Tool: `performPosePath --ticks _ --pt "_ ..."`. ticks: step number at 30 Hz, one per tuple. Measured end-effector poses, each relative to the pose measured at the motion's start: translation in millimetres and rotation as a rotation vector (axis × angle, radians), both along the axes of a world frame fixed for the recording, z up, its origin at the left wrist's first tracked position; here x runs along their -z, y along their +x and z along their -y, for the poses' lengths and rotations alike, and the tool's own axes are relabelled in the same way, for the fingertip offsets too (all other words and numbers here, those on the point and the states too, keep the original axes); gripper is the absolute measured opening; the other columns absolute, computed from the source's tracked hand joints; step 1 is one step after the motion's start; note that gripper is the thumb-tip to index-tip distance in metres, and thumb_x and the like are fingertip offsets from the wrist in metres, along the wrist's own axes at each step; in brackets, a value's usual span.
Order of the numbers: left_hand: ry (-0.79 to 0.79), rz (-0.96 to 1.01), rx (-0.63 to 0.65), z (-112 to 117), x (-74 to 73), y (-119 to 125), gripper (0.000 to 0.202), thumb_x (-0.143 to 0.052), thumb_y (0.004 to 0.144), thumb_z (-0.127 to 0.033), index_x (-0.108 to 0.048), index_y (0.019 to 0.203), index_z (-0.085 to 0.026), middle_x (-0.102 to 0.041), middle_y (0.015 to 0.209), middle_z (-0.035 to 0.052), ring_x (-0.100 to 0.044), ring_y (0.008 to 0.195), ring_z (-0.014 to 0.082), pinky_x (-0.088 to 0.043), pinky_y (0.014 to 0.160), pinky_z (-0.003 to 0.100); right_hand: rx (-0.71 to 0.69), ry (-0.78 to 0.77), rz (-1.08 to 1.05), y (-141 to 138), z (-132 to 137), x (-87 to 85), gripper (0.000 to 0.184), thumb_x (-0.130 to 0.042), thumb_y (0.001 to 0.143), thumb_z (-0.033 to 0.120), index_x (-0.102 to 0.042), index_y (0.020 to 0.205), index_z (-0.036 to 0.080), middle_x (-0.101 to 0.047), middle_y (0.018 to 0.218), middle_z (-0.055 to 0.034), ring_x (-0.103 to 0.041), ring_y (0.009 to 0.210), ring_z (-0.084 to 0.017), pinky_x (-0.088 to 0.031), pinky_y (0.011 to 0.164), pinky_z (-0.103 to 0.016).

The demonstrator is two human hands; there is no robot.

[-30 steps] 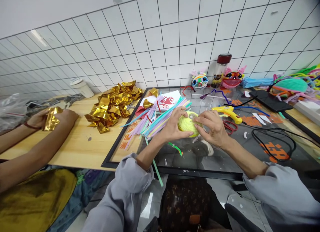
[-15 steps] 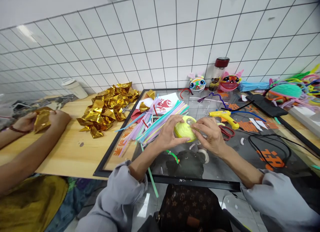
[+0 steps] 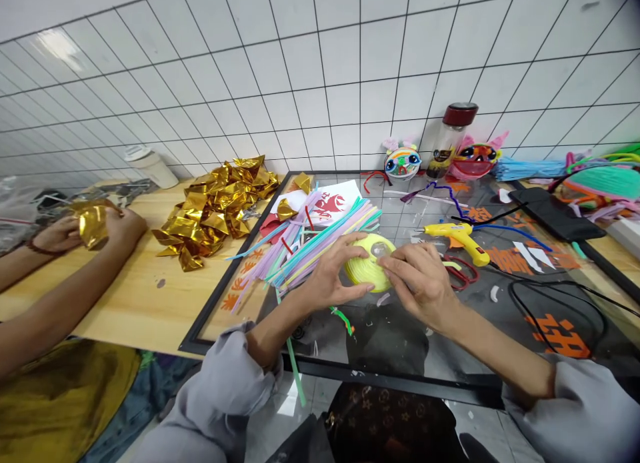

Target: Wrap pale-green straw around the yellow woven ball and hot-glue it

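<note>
Both of my hands grip a small round yellow ball [image 3: 367,268] wound from pipe cleaner, held just above the black-framed glass board [image 3: 235,356]. My left hand [image 3: 333,276] cups its left side with the fingers curled over the top. My right hand [image 3: 420,280] presses its right side, fingertips pinched on the ball's surface. Just left of the ball lies a pile of pastel pipe cleaners [image 3: 305,246]. A yellow glue gun [image 3: 460,236] rests to the right of my hands.
A co-worker's hands [image 3: 87,226] at the left fold gold foil beside a heap of gold foil pieces [image 3: 215,206] on the wooden table. Two small masks [image 3: 401,162], a jar [image 3: 453,133], red scissors [image 3: 463,270] and black cables [image 3: 555,293] lie on the board.
My hands with the yellow ball have stayed together and shifted slightly as the view tilted. The co-worker's hands keep working the gold foil.
</note>
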State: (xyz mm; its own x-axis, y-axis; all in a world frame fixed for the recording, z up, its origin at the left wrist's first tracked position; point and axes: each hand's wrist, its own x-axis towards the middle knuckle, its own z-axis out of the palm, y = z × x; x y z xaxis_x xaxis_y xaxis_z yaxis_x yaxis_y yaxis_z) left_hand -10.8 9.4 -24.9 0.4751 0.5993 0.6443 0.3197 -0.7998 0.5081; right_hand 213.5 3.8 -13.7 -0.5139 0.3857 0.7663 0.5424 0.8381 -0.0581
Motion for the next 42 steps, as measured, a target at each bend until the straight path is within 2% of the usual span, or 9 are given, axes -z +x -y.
performPosePath --ticks 5,10,23,28,31,36,38,42 --pt "-0.014 -0.036 0.016 3 -1.2 -1 0.046 -0.075 0.086 -0.029 -0.052 0.126 -0.028 -0.053 0.143 0.0147 -0.053 0.137 0.0303 -0.046 0.112 0.053 -0.015 0.009 0.007 -1 3 -1.5 0.024 -0.05 0.095 0.002 -0.063 0.109 0.017 -0.068 0.085 -0.0063 -0.055 0.077 -0.018 -0.038 0.07 -0.035" --pt "0.027 -0.051 0.025 4 -0.2 -2 0.048 -0.074 0.087 -0.026 -0.053 0.13 -0.03 -0.048 0.147 0.0137 -0.051 0.139 0.0302 -0.045 0.114 0.052 0.001 0.032 0.036 -1 6 -4.5 0.022 -0.049 0.097 0.004 -0.064 0.108 0.016 -0.068 0.081 -0.0061 -0.054 0.074 -0.019 -0.037 0.069 -0.035" --pt "0.059 -0.092 0.005 6 -3.5 1 0.042 -0.072 0.089 -0.025 -0.053 0.126 -0.024 -0.048 0.143 0.0161 -0.051 0.138 0.0305 -0.049 0.111 0.053 -0.005 0.024 0.079 -1 12 -12.0 0.022 -0.049 0.096 0.002 -0.068 0.104 0.01 -0.069 0.081 -0.0087 -0.053 0.073 -0.02 -0.033 0.067 -0.035" --pt "0.052 -0.071 0.016 6 -2.4 1 0.04 -0.072 0.088 -0.026 -0.055 0.124 -0.024 -0.049 0.143 0.0154 -0.051 0.139 0.0305 -0.048 0.112 0.054 -0.058 -0.156 -0.003 1 12 -18.5 0.022 -0.054 0.094 0.004 -0.067 0.109 0.014 -0.068 0.088 -0.0058 -0.058 0.08 -0.019 -0.038 0.073 -0.035" --pt "0.056 -0.061 0.023 6 -2.2 1 0.039 -0.072 0.088 -0.025 -0.055 0.123 -0.023 -0.048 0.144 0.0163 -0.05 0.139 0.0299 -0.047 0.113 0.053 -0.025 -0.273 -0.108 1 7 -21.1 0.021 -0.054 0.096 0.01 -0.066 0.113 0.016 -0.067 0.096 -0.0067 -0.061 0.091 -0.02 -0.042 0.078 -0.037" --pt "0.048 -0.058 0.015 6 -2.0 2 0.039 -0.072 0.088 -0.024 -0.055 0.123 -0.023 -0.048 0.144 0.0164 -0.052 0.138 0.0295 -0.048 0.112 0.052 0.149 -0.322 -0.059 -2 -3 -14.5 0.029 -0.047 0.096 0.01 -0.067 0.116 0.016 -0.064 0.104 -0.0105 -0.059 0.097 -0.026 -0.042 0.078 -0.042" --pt "0.043 -0.058 0.013 6 -1.7 2 0.039 -0.073 0.087 -0.024 -0.056 0.122 -0.023 -0.049 0.144 0.0162 -0.053 0.137 0.0296 -0.049 0.111 0.052 0.157 -0.322 -0.046 -4 -4 -12.2 0.031 -0.045 0.096 0.009 -0.068 0.116 0.016 -0.063 0.106 -0.0111 -0.058 0.099 -0.027 -0.042 0.079 -0.043" --pt "0.051 -0.058 0.019 5 -1.0 3 0.038 -0.073 0.086 -0.022 -0.057 0.121 -0.022 -0.049 0.143 0.0165 -0.052 0.138 0.0294 -0.048 0.112 0.052 0.085 -0.307 -0.043 -8 1 -13.2 0.034 -0.043 0.097 0.008 -0.067 0.118 0.017 -0.06 0.113 -0.0123 -0.058 0.104 -0.026 -0.044 0.083 -0.044"
